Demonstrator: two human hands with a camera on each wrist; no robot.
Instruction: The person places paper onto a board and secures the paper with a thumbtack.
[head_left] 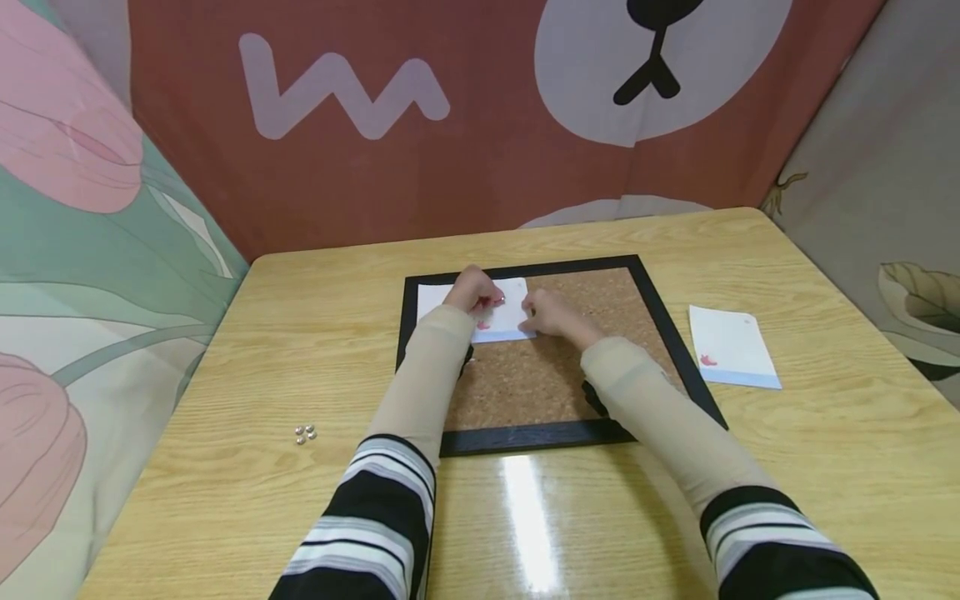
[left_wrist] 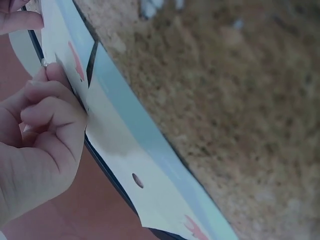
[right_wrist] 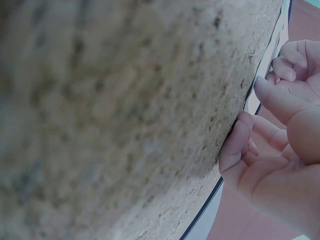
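Note:
Two white sheets with a blue strip and a red print lie side by side at the top left of the cork board [head_left: 517, 392]. My left hand [head_left: 468, 292] pinches a small silver thumbtack [left_wrist: 44, 62] at the top of the right sheet [head_left: 512, 310]. Under that forearm, the left sheet [left_wrist: 115, 135] is partly hidden in the head view; a dark oval spot shows on it in the left wrist view. My right hand [head_left: 555, 317] touches the right sheet's right edge, thumb and fingertips spread apart.
Several silver thumbtacks [head_left: 303, 433] sit on the wooden table [head_left: 322, 508] left of the board. A third white sheet [head_left: 735, 347] lies to its right. The board has a black frame [head_left: 540, 435]. Printed cloth [head_left: 465, 192] hangs behind the table.

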